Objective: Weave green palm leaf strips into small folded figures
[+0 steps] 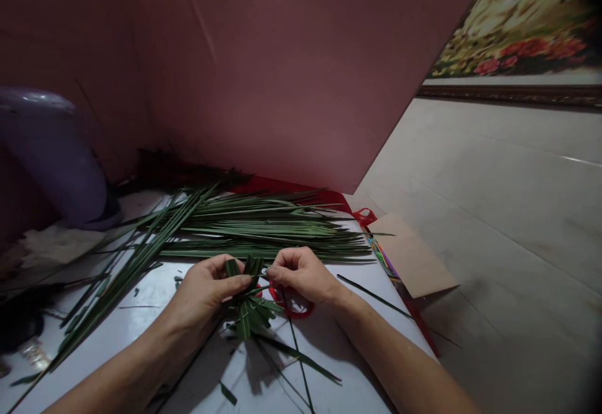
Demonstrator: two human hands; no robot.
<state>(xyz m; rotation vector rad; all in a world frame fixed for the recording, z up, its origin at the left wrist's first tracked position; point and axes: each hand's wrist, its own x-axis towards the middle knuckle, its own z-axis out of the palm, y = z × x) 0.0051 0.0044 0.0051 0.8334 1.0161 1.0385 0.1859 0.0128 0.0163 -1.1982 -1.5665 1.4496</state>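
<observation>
My left hand (211, 285) is closed around a folded piece of green palm leaf (249, 313), with short leaf ends fanning out below the fingers. My right hand (301, 275) is closed in a pinch just to the right of it; a thin leaf strip seems to run between its fingertips, though the grip is partly hidden. Red-handled scissors (301, 315) show under and behind the right hand. Their pivot appears by the fingertips, and the blades are hidden. Loose leaf strips (310, 360) trail on the white tabletop (348, 364) below the hands.
Long green leaves (263, 229) lie in a bundle across the back, with more slanting down the left. A purple container (61, 157) and crumpled tissue (56, 244) are at left. A pink panel (291, 75) rises behind. Cardboard (414, 254) sits beyond the right edge.
</observation>
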